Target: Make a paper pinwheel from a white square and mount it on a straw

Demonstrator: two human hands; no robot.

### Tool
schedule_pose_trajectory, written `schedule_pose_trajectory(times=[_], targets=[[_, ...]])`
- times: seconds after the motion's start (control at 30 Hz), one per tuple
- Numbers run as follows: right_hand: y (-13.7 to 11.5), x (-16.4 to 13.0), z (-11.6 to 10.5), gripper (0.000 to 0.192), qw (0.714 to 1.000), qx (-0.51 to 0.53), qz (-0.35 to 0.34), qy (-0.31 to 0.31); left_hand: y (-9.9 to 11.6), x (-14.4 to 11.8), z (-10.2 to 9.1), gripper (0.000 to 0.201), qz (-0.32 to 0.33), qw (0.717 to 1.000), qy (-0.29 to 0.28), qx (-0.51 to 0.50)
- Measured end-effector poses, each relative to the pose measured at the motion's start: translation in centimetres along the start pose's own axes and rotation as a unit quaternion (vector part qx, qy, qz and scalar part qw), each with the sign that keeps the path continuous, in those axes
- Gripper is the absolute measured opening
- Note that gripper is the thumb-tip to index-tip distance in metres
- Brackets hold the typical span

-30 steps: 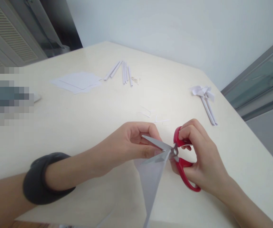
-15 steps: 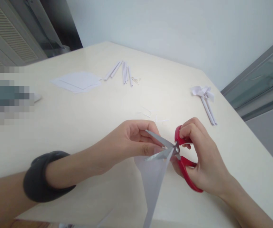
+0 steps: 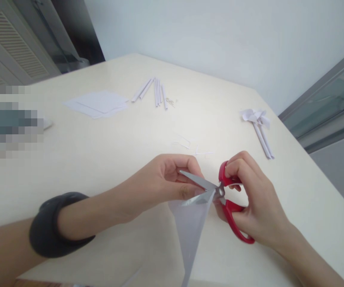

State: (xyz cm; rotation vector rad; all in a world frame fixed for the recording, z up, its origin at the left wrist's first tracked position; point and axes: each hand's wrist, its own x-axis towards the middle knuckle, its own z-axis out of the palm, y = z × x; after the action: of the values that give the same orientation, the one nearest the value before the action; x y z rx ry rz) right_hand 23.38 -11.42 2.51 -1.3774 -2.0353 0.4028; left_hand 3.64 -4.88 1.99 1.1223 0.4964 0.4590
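Observation:
My left hand (image 3: 178,179) pinches the upper edge of a sheet of paper (image 3: 191,233), which hangs down below the fingers toward the table's near edge. Red-handled scissors (image 3: 236,225) are in my right hand (image 3: 254,199), fingers through the loops. Their blades stand apart and point left, with the paper's edge between them close to the pivot. The lower blade shows faintly behind the paper. Part of the left fingertips is hidden by the upper blade.
On the white table (image 3: 115,147) lie flat paper sheets (image 3: 100,103), several rolled paper tubes (image 3: 157,92) and thin paper strips (image 3: 202,153). Paper pinwheels (image 3: 257,117) on tube sticks rest at the right. A blurred-out patch (image 3: 7,123) covers something at far left.
The scissors have shifted slightly left and down, with the blades a little less apart. The lower blade now lies behind the paper. My left hand keeps its pinch.

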Motion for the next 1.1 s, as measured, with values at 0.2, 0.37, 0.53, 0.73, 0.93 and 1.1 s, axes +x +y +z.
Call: schedule_pose_trajectory(times=[0.2,0.37,0.53,0.73,0.93,1.1], targets=[[-0.1,-0.05,0.05,0.041,1.0,-0.003,0.007,0.002,-0.05,0.02,0.0,0.016,-0.011,1.0,-0.002,-0.001],[-0.09,-0.15,-0.04,0.042,1.0,-0.002,0.007,0.005,0.09,0.08,0.03,0.018,-0.011,1.0,-0.001,-0.009],[-0.1,0.01,-0.05,0.04,1.0,-0.019,0.004,0.007,0.05,0.12,0.04,0.015,-0.01,1.0,-0.003,-0.026],[-0.06,-0.04,0.02,0.041,1.0,-0.022,0.003,0.01,0.3,0.07,0.13,0.013,-0.008,0.999,-0.012,-0.046],[0.08,-0.03,-0.12,0.041,0.999,-0.05,-0.002,0.007,0.34,-0.03,0.13,0.013,-0.008,0.999,-0.016,-0.048],[0.04,-0.14,-0.39,0.04,0.998,-0.059,-0.016,-0.001,0.28,0.03,0.12,0.014,-0.007,0.999,-0.008,-0.032]])
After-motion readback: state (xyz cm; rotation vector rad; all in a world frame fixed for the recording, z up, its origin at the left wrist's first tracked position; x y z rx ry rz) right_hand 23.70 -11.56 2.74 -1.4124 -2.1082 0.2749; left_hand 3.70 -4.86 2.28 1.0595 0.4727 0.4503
